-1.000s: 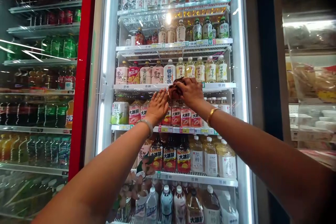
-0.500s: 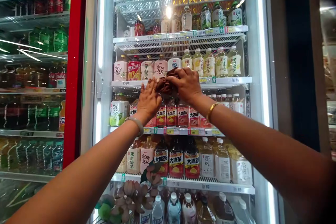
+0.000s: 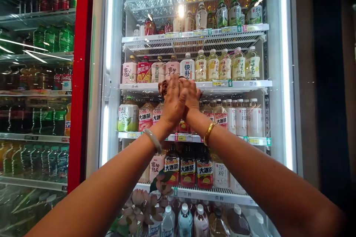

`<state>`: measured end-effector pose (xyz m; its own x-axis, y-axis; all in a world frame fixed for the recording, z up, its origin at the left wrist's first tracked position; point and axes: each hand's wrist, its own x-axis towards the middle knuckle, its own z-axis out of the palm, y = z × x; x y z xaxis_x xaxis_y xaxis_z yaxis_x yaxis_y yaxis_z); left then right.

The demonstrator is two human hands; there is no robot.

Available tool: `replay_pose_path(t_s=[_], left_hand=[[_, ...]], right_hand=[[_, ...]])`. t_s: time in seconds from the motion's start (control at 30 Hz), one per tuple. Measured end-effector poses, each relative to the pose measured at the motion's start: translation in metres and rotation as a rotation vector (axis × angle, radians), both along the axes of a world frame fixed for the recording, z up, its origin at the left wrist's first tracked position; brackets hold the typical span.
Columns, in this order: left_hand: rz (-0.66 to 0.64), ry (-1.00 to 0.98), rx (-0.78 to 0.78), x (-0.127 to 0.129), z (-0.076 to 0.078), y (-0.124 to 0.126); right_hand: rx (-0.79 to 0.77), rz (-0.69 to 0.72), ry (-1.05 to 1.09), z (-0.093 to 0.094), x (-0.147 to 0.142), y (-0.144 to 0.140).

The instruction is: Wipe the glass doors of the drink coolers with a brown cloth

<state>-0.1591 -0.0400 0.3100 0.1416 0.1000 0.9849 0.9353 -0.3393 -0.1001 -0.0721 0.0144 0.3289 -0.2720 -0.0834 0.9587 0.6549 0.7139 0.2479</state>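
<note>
Two drinks coolers stand side by side: a red-framed cooler on the left stocked with green and dark bottles, and a white cooler whose wire shelves carry rows of tea bottles. Against its glass door, left hand and right hand overlap, pressing a brown cloth, mostly hidden beneath them.

Shop aisle with a lit glass-door fridge, white wire shelves packed with drink bottles, red-framed cooler on the left, dark wall right.
</note>
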Motion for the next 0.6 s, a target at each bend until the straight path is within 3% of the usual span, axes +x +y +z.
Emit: replay_pose_path(t_s=[0.07, 0.17, 0.23, 0.33, 0.47, 0.6], left_hand=[[-0.018, -0.024, 0.006, -0.022, 0.002, 0.002], [-0.019, 0.058, -0.006, -0.050, -0.009, 0.001], [0.021, 0.144, 0.008, -0.056, -0.020, 0.000], [0.126, 0.220, 0.069, -0.046, -0.029, 0.001], [0.314, 0.239, 0.091, -0.030, -0.019, 0.000], [0.354, 0.255, 0.086, -0.046, -0.004, -0.012]], right_hand=[[-0.097, 0.156, 0.029, -0.016, -0.006, -0.008], [-0.171, 0.439, -0.065, -0.035, 0.007, -0.005], [-0.205, 0.610, -0.101, -0.032, 0.021, 0.003], [-0.253, 0.740, -0.035, -0.007, 0.036, 0.011], [-0.173, 0.622, 0.074, 0.026, 0.030, 0.006], [0.018, 0.398, 0.055, 0.022, 0.009, 0.002]])
